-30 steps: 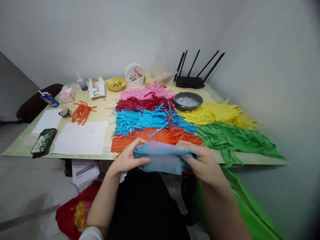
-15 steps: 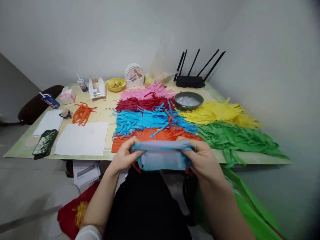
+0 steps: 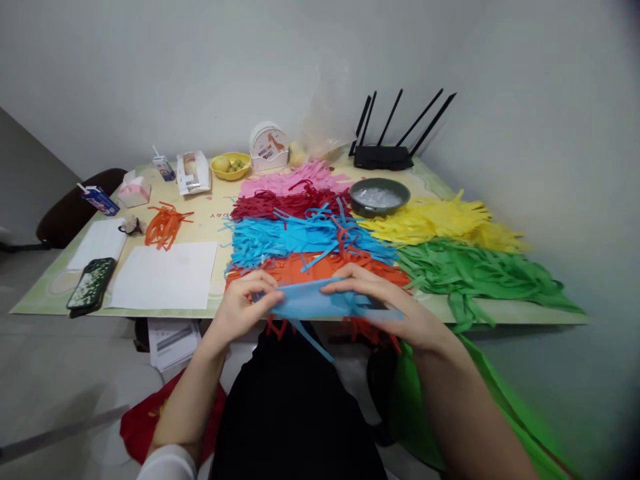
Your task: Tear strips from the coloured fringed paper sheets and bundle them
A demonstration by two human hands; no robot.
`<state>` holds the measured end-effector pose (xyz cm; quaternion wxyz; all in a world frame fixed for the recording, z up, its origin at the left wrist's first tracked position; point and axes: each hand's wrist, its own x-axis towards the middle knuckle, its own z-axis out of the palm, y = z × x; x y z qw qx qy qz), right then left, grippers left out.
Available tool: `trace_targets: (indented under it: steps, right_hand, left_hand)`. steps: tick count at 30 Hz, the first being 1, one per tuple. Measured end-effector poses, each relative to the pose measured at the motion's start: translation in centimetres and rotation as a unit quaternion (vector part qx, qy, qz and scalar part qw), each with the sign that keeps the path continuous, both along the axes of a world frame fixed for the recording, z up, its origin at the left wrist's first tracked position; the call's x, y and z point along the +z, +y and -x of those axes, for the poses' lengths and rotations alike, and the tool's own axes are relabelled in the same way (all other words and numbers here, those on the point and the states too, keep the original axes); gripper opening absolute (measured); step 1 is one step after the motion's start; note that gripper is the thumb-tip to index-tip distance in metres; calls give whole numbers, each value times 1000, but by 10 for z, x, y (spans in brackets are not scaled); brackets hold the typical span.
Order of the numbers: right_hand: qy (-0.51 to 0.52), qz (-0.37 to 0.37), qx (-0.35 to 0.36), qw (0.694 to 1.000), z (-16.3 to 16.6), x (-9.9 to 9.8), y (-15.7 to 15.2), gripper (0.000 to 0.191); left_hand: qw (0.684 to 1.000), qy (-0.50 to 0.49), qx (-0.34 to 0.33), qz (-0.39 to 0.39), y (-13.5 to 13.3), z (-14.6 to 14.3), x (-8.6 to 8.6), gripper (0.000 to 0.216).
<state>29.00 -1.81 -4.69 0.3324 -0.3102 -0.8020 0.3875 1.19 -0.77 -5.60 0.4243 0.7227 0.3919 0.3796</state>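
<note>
Between my two hands, over the table's front edge, stretches a thin light-blue fringed sheet (image 3: 310, 298), slightly blurred; paper or cloth, I cannot tell which. My left hand (image 3: 249, 301) pinches its left end between thumb and fingers. At the other end my right hand (image 3: 383, 300) grips it, fingers laid over the upper edge and the thumb hidden behind. A loose blue strip hangs down below the sheet. Just behind lies a pile of orange fringed strips (image 3: 300, 268), some dangling over the edge. Beyond it is a pile of blue strips (image 3: 280, 239).
Dark red (image 3: 285, 204), pink (image 3: 295, 180), yellow (image 3: 440, 221) and green strip piles (image 3: 480, 270) cover the table. A grey bowl (image 3: 356, 205) and black router (image 3: 383, 158) stand behind. White paper (image 3: 165, 277), a phone (image 3: 91, 283) and orange strips (image 3: 165, 225) lie left.
The blue sheet has risen slightly and looks flatter, with a strip now dangling. My right hand has shifted its fingers over the sheet's top; my left hand still pinches its end.
</note>
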Motion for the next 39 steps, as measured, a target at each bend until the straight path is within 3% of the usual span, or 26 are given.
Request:
trace_targets:
  steps: [2, 4, 7, 9, 12, 14, 18, 20, 22, 29, 36, 39]
  right_hand:
    - [17, 4, -31, 999, 4, -1, -1, 58]
    - [19, -2, -100, 995, 10, -2, -4, 41]
    - [-21, -14, -191, 981, 19, -2, -10, 17]
    - [-55, -18, -206, 977, 22, -1, -12, 29]
    - [-88, -18, -183, 979, 23, 2, -11, 10]
    - [-78, -4, -178, 981, 22, 2, -11, 14]
    - [17, 125, -202, 971, 24, -3, -15, 18]
    - [85, 199, -204, 955, 26, -7, -18, 24]
    - [135, 229, -199, 943, 27, -10, -20, 26]
    - [203, 185, -150, 950, 29, -12, -20, 22]
    - [180, 111, -112, 971, 27, -14, -19, 28]
    - [89, 52, -185, 977, 30, -14, -20, 22]
  left_hand:
    - [999, 35, 20, -15, -1, -4, 1, 19]
    - [997, 71, 25, -22, -1, -6, 1, 12]
    - [993, 113, 11, -19, 0, -5, 3, 21]
    - [991, 133, -17, -20, 2, -4, 5, 16]
    - [991, 129, -44, -19, 2, -2, 7, 14]
    - [994, 101, -46, 14, 0, -1, 7, 18]
    - [991, -1, -33, 130, -4, -2, 2, 23]
    - [988, -52, -4, 148, -5, -3, 0, 25]
    - [986, -80, 23, 142, -5, -2, -2, 25]
    - [978, -173, -2, 113, -7, 6, -12, 21]
    - [996, -89, 21, -6, -13, 3, -4, 23]
    - [997, -24, 68, -13, -14, -2, 0, 17]
